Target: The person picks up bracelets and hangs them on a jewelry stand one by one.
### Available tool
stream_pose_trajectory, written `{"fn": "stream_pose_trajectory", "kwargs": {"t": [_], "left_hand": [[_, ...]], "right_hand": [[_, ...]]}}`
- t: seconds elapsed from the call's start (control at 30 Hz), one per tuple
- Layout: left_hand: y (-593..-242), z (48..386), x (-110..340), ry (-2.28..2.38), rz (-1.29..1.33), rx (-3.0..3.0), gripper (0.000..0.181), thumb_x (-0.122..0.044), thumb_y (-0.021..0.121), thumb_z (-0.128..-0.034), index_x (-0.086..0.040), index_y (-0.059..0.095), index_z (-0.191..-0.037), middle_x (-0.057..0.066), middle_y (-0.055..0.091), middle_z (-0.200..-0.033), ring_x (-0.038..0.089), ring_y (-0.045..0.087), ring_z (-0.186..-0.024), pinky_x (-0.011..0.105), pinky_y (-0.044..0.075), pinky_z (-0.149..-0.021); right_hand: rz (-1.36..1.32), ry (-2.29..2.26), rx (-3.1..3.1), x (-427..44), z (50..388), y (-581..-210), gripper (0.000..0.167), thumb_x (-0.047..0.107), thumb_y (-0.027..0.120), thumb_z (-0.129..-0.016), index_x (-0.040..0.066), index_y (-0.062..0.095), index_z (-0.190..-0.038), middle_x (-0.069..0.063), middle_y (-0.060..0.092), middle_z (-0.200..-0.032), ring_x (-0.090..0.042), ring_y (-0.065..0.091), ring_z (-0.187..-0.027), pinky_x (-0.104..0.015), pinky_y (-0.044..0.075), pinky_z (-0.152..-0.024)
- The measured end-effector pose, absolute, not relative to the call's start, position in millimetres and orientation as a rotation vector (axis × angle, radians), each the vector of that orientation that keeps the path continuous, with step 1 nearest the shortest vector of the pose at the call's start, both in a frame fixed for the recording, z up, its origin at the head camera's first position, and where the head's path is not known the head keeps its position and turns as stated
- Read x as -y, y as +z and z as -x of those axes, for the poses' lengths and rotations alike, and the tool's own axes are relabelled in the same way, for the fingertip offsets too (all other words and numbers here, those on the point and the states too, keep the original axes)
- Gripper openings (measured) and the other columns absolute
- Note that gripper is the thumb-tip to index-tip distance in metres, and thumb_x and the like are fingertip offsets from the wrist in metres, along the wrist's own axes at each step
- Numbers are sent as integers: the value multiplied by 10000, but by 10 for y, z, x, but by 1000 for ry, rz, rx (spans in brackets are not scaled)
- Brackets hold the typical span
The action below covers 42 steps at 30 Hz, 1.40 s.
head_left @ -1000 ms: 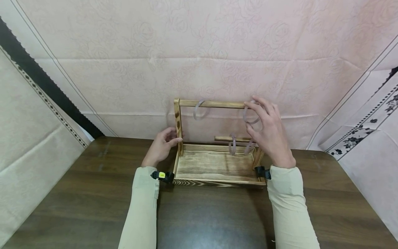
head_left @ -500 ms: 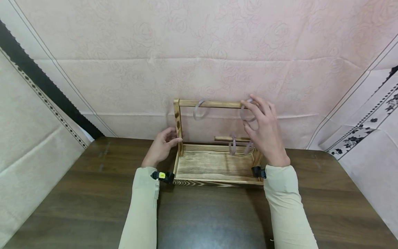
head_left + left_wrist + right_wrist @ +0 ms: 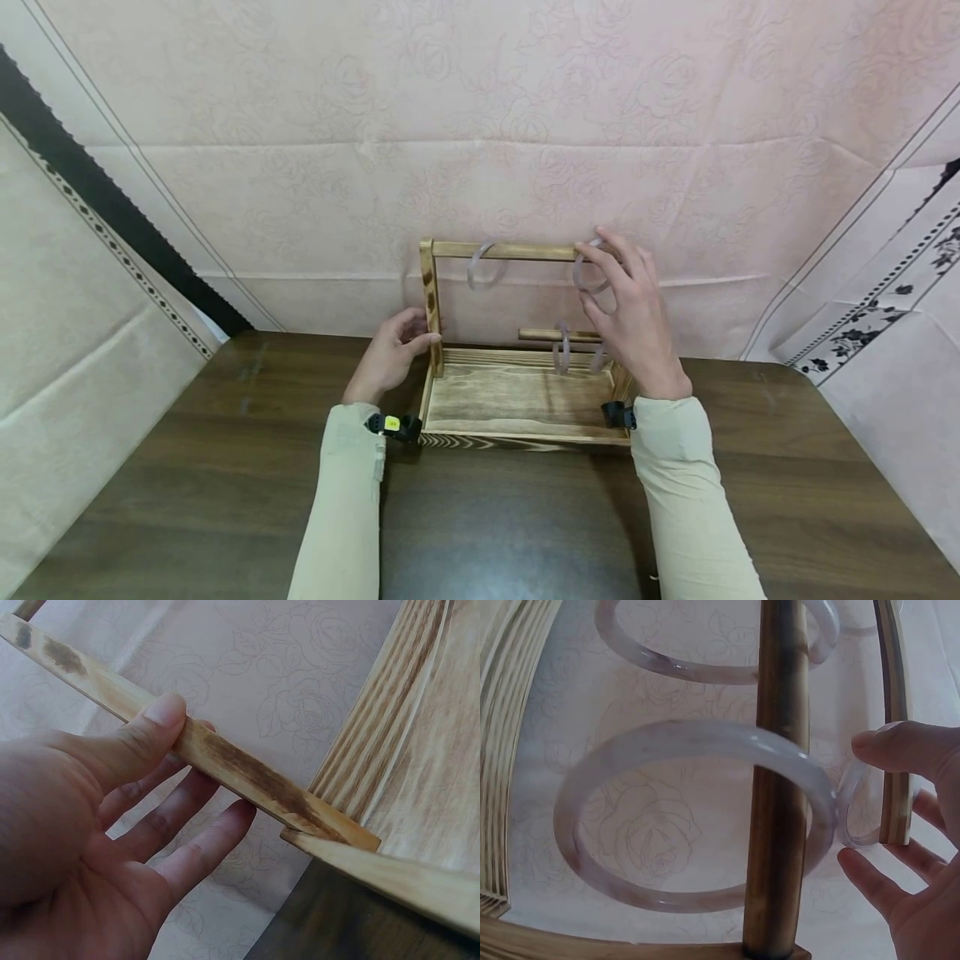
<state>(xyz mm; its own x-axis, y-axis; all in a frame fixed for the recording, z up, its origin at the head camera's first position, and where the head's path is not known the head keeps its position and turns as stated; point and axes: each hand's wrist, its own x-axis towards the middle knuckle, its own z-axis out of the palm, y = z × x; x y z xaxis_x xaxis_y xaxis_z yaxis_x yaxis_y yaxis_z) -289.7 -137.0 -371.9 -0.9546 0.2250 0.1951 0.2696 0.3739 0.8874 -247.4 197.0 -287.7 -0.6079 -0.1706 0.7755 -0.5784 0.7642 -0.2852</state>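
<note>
A wooden display stand point(image 3: 430, 304) has a tray base, a tall top bar and a shorter lower bar. My left hand point(image 3: 390, 354) grips its left post between thumb and fingers, as the left wrist view shows closely. At the right end of the top bar point(image 3: 525, 252), my right hand point(image 3: 633, 312) pinches a pale, translucent bangle point(image 3: 846, 799) that encircles the bar. Another bangle point(image 3: 472, 271) hangs toward the left of that bar. Two more, a nearer bangle point(image 3: 652, 735) and a farther bangle point(image 3: 690, 673), hang on the lower bar point(image 3: 536, 334). My right hand hides the right post's upper part.
The stand's tray point(image 3: 517, 396) rests on a dark wooden table point(image 3: 510, 517), near its back edge. Behind rises a pink rose-patterned cloth point(image 3: 480, 125). Pale cloths with dark trim hang at both sides.
My right hand has slid a little to the left along the top bar, and the bangle it holds has moved with it. My left hand stays on the post.
</note>
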Motion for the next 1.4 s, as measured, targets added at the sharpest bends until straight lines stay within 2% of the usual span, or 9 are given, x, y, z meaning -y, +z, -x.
{"fn": "stream_pose_trajectory", "kwargs": {"t": [0.33,0.6,1.0,1.4], "left_hand": [[-3721,2897,1381,-1639,457,2588,341,-196,652,-1005,-65,612,-1317,128,699,-1238,263,647,-1108,351,517,-903],[-3749,2891,1368,-1665,467,2573,337,-182,654,-1002,-45,617,-1307,150,701,-1244,272,647,-1112,374,520,-919],[-3740,2906,1375,-1673,476,2566,315,-170,661,-995,-59,624,-1287,174,700,-1263,268,655,-1102,320,522,-893],[-3712,2906,1370,-1667,459,2579,288,-178,658,-1000,-81,629,-1269,149,704,-1252,265,656,-1111,365,514,-903]], "right_hand": [[-570,705,2174,-1923,2486,-2877,639,-23,808,-829,147,602,-1410,-78,443,-1579,-354,393,-1390,-535,419,-1082],[-601,720,2160,-1870,2489,-2918,642,-17,813,-827,135,596,-1411,-98,449,-1567,-363,402,-1372,-529,402,-1091],[-629,727,2132,-1789,2502,-2910,668,-22,818,-799,133,593,-1409,-109,477,-1536,-361,413,-1374,-547,374,-1101],[-663,780,2122,-1715,2529,-2887,649,-14,800,-818,146,591,-1412,-110,481,-1523,-358,402,-1371,-532,410,-1061]]}}
